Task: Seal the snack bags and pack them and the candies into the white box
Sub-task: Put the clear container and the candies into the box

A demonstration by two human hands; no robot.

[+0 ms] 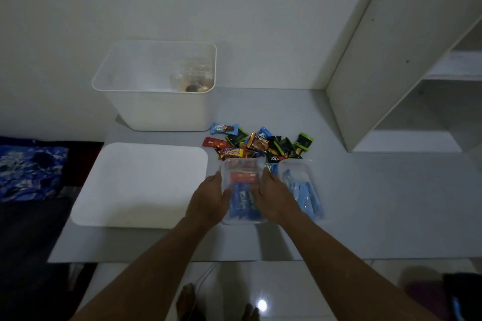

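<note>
Clamping the clear snack bag (241,177) between them, left hand (208,202) and right hand (276,198) grip its opposite sides.

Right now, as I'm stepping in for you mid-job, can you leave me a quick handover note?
The left hand and right hand hold the sides of a snack bag on the table. The second snack bag lies right of it. The candies are loose behind them. The white box holds one clear bag; a white lid lies in front. Left: seal and pack both bags, then candies.
</note>
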